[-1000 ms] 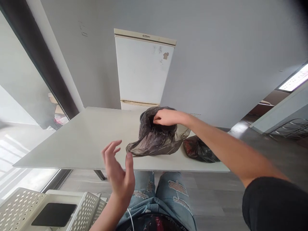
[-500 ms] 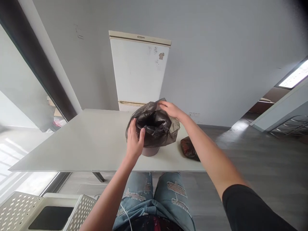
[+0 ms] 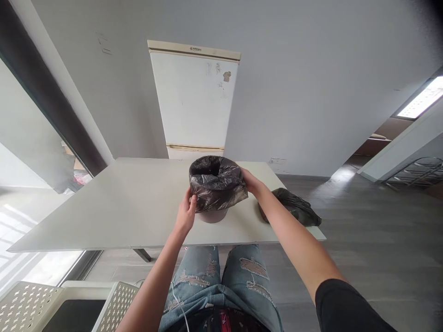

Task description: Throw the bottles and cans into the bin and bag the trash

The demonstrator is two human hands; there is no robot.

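A dark translucent trash bag [image 3: 219, 191] lines a small round bin [image 3: 212, 216] that stands on the table. The bag's upper part is folded down over the rim and hangs around the outside, leaving only the bin's pinkish-grey base in sight. At the bag's left side, my left hand [image 3: 186, 210] grips the hanging plastic between thumb and fingers. My right hand [image 3: 249, 180] holds the right side, its fingertips largely hidden by the plastic. Right of the bin, partly behind my right forearm, lies a second black plastic bag [image 3: 296, 207] with something reddish at its left end.
The white table [image 3: 138, 203] reaches far to the left and ends just past the second bag. A white fridge [image 3: 194, 99] stands behind it against the grey wall. At the lower left is a perforated cream-coloured plastic cart or rack [image 3: 116, 306].
The bag's edge, flared out around the bin before, now hangs closer to its sides. Both hands have moved down from the opening to the bag's sides. The view has shifted slightly, showing more of the second bag.
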